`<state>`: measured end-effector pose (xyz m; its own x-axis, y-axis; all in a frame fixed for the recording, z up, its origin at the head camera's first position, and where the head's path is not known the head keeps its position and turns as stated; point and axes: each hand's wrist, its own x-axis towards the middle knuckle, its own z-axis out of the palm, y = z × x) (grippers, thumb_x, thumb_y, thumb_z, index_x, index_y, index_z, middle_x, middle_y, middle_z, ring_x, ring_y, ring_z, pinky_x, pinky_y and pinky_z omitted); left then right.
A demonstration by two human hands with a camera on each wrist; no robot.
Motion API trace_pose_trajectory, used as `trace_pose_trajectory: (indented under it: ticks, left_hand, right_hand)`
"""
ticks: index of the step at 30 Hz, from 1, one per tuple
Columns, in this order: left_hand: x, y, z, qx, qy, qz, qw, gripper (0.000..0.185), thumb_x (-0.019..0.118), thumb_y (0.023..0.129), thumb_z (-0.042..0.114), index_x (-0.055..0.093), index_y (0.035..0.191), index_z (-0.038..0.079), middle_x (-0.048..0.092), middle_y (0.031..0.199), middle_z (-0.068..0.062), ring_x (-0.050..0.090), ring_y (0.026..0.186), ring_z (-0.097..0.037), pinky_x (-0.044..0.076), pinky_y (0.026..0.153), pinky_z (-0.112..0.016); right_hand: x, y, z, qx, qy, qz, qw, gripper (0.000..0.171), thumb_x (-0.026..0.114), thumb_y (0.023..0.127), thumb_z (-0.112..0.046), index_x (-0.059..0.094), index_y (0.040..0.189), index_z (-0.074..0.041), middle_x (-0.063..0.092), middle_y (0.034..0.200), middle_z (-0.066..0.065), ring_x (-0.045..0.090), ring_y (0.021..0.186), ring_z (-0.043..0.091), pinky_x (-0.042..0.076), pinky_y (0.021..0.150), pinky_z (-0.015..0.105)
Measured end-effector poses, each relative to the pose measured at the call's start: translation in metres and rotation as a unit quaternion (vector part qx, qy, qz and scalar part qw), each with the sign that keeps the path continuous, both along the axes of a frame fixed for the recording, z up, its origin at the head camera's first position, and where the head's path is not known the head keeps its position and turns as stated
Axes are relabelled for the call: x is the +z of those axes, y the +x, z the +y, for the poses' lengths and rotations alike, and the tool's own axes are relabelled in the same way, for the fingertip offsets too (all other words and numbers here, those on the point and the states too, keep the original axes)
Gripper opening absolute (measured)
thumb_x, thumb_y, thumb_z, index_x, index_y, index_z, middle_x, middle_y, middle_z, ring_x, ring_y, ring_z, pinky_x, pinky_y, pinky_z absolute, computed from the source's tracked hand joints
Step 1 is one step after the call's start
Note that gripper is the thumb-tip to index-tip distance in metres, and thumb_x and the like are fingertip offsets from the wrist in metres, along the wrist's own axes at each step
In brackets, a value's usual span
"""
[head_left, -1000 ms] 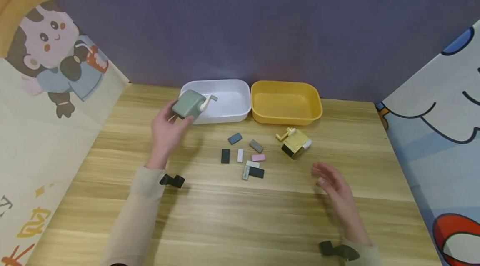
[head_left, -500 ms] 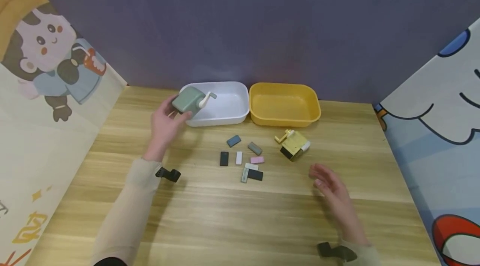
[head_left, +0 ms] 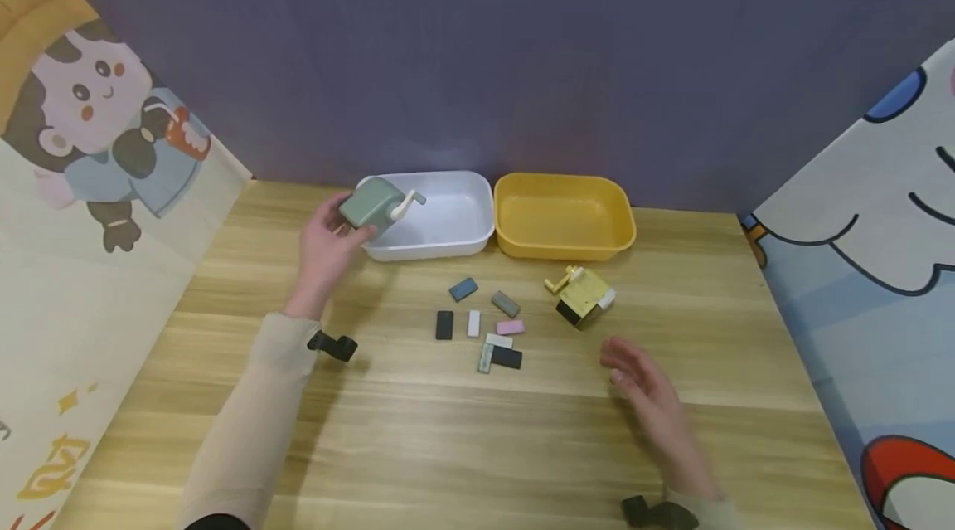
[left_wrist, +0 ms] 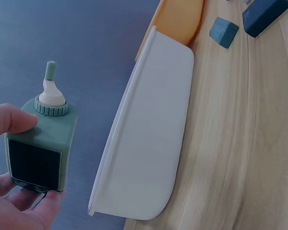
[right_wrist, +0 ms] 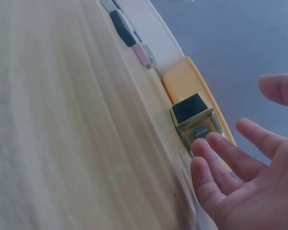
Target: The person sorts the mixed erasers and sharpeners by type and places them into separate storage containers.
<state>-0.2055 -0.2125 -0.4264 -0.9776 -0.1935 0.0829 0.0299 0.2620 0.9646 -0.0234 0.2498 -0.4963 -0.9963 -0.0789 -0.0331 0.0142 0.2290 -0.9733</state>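
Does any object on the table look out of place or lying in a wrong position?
The yellow sharpener lies tipped at an angle on the table, not upright. The small erasers are scattered loosely beside it, outside both trays.

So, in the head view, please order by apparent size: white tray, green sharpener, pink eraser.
1. white tray
2. green sharpener, held in the left hand, raised nearer the camera, yet clearly smaller than the tray
3. pink eraser
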Motion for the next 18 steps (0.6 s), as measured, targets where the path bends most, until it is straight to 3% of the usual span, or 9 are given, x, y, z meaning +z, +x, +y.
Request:
trace_pose_trajectory:
  ticks: [9, 18]
  left_hand:
    - [-0.005, -0.01, 0.003, -0.006, -0.002, -0.005, 1.0, 0.07, 0.078, 0.081, 0.005, 0.046, 0.143, 0.004, 0.048, 0.142, -0.02, 0.051, 0.127, -0.037, 0.049, 0.099, -0.043]
    - [-0.005, -0.022, 0.005, -0.029, 0.014, -0.025, 0.9992, 0.075, 0.079, 0.079, 0.002, 0.045, 0.145, -0.001, 0.045, 0.148, -0.022, 0.045, 0.135, -0.032, 0.044, 0.105, -0.035]
  right_hand:
    - [-0.006, 0.001, -0.005, -0.008, 0.026, 0.01, 1.0, 0.044, 0.052, 0.104, -0.012, 0.043, 0.146, -0.001, 0.052, 0.142, 0.019, 0.055, 0.122, 0.018, 0.043, 0.095, 0.016]
    - [-0.007, 0.001, -0.007, 0.0, 0.024, 0.03, 0.999, 0.043, 0.051, 0.103, -0.009, 0.043, 0.145, 0.001, 0.052, 0.141, 0.022, 0.056, 0.122, 0.021, 0.042, 0.096, 0.016]
